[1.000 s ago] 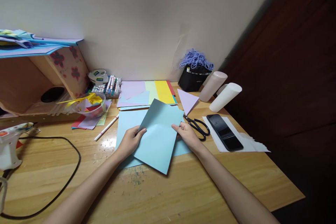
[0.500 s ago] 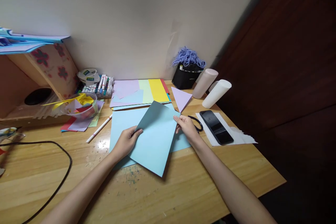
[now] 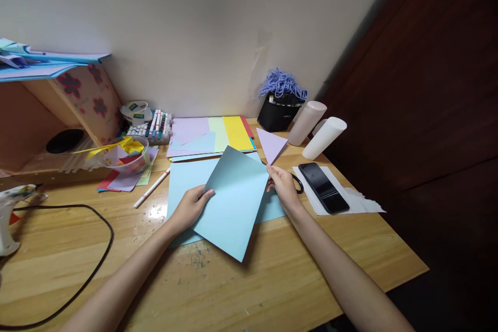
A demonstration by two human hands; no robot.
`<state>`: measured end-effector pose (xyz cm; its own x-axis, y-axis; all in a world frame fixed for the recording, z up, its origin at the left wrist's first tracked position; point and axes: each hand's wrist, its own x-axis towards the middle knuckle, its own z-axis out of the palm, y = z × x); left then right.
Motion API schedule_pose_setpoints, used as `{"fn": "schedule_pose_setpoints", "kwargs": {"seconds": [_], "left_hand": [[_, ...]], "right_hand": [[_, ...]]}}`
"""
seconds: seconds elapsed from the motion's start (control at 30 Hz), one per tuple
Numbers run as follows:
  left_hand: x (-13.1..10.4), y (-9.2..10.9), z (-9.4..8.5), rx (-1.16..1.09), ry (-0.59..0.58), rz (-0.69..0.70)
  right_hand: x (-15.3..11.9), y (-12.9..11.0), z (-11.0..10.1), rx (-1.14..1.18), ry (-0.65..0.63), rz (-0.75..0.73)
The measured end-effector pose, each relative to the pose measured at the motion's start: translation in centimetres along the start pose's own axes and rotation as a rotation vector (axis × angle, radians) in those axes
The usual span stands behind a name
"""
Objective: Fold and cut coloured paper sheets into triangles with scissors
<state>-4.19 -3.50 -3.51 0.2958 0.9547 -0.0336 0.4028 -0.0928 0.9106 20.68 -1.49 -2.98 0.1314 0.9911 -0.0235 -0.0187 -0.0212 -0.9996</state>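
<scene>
A light blue sheet of paper (image 3: 234, 205) is held up at a slant over the table, its lower corner toward me. My left hand (image 3: 192, 208) grips its left edge, thumb on top and fingers underneath. At the upper right corner, my right hand (image 3: 282, 187) pinches the sheet between thumb and fingers. Beneath it lies a larger blue sheet (image 3: 187, 179), partly covered. The black handle of what looks like scissors (image 3: 299, 184) shows beside my right hand; the rest is hidden. Just beyond that hand is a lilac paper triangle (image 3: 272, 144).
Coloured paper (image 3: 237, 134) is stacked by the wall. Left are a marker (image 3: 151, 188), a bowl of scraps (image 3: 130, 163), boxed markers (image 3: 155, 127), a glue gun (image 3: 8, 218) and its black cable (image 3: 111, 238). Right are a phone (image 3: 323, 188), two white cylinders (image 3: 324, 137) and a black pouch (image 3: 278, 114).
The camera view has shifted slightly, so the scene sits a little further right and more of the glue gun shows. Both hands keep hold of the blue sheet, almost unmoved.
</scene>
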Motion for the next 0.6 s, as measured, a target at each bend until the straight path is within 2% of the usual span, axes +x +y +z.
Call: {"fn": "schedule_pose_setpoints", "kwargs": {"seconds": [0.13,0.2,0.4,0.53,0.6], "left_hand": [[0.1,-0.1,-0.3,-0.078,0.05,-0.081],[0.1,-0.1,-0.3,-0.129,0.056,-0.105],[0.1,0.0,-0.1,-0.201,0.079,-0.119],[0.1,-0.1,-0.3,-0.215,0.123,-0.116],[0.1,-0.2,-0.3,-0.227,0.135,-0.112]], "right_hand": [[-1.2,-0.4,1.1,0.03,-0.296,0.115],[-1.7,-0.1,1.7,0.014,-0.405,0.188],[-1.9,0.4,1.9,0.051,-0.41,0.339],[-2.2,0.1,1.8,0.061,-0.573,0.342],[-2.3,0.3,2.1,-0.002,-0.588,0.318]]}}
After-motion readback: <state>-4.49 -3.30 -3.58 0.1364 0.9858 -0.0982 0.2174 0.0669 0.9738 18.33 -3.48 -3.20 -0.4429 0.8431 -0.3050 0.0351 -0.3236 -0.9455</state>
